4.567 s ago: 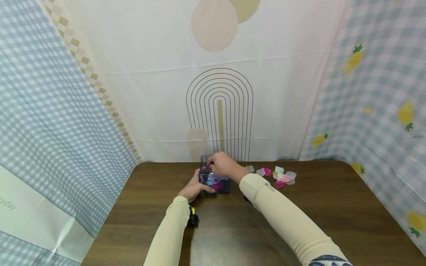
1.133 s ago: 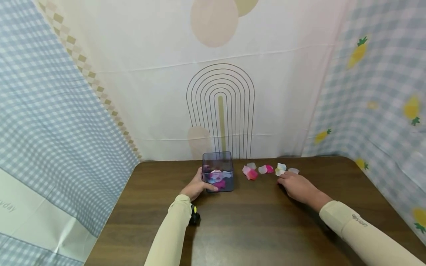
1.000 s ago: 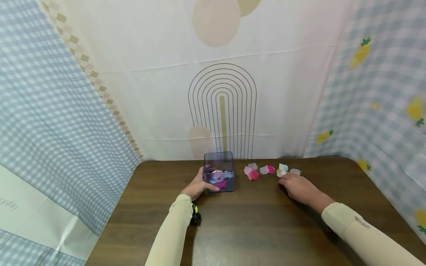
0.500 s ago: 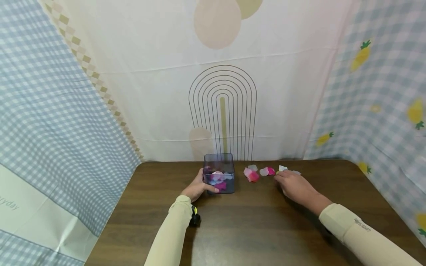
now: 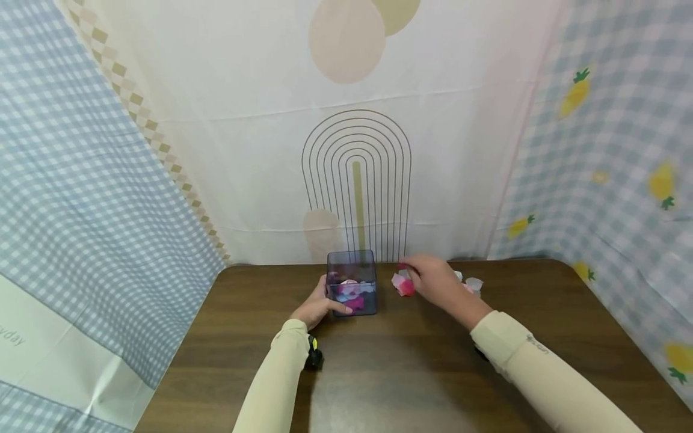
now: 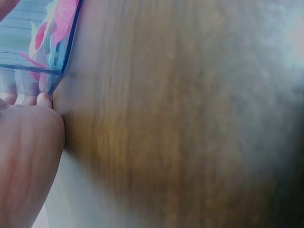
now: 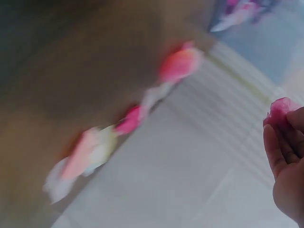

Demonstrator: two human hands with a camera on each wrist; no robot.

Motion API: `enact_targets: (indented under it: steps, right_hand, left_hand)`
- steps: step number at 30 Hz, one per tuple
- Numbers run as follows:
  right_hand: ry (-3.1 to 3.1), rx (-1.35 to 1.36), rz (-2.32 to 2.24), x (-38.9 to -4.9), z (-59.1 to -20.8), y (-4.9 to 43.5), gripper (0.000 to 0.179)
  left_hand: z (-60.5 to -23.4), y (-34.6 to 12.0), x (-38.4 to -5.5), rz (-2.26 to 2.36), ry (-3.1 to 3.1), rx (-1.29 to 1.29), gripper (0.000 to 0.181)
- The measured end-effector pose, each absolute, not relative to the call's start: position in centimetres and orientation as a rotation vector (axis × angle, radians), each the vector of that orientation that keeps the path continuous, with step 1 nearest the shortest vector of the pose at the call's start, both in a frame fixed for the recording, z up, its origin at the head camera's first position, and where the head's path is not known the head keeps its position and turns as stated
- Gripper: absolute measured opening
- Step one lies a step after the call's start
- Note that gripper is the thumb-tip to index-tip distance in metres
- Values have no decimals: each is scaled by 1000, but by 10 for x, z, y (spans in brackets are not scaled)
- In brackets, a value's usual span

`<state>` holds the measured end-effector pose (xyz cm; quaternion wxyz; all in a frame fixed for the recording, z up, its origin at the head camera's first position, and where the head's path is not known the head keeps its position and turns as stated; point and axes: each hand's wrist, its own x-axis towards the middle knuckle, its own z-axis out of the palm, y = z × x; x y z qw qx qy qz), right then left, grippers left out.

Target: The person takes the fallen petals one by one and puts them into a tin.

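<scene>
A see-through bluish plastic box (image 5: 370, 305) stands near the back of the table, petals (image 5: 352, 287) in pink, magenta, white and pale blue heaped inside. My left hand (image 5: 316, 305) grips its left side, thumb across the front wall. The left wrist view has the box's edge (image 6: 72, 40) at the upper left, with fingertips behind the wall. Just right of the box and raised off the table, my right hand (image 5: 435, 282) pinches a crumpled pink petal (image 7: 279, 111) between thumb and fingers. Below that hand lies a pink-and-red petal pair (image 5: 402, 284).
More loose petals (image 5: 474, 284) lie farther right, partly hidden behind the right hand; the right wrist view shows the row blurred, with a peach petal (image 7: 81, 154) in it. A white cloth (image 5: 260, 180) hangs along the table's (image 5: 422, 373) back edge.
My right hand has lifted from the petals at the right and moved left toward the box, a pink petal now in its fingers. My left hand keeps its hold on the box.
</scene>
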<state>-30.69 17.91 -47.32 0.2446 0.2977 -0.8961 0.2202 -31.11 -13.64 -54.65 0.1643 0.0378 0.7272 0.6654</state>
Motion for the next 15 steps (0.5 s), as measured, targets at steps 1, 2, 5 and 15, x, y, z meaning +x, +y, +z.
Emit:
enact_targets:
  steps: [1,2,5,15]
  right_hand:
    - [-2427,815,643,-308,-470,173,14]
    - [-2411,817,680,-308,-468,168,14]
    - [-2387,812,766,-309,-463,157,12]
    - [-2435,850,853,-310,-456,125,15]
  left_hand:
    - [-547,-136,-311,1893,2075,104,110]
    - [-547,-136,-311,1892,2074,101,110]
    - [-548,-135,-311,1891,2078,95,108]
    - [-550,-137,-311,1886,2111,99,113]
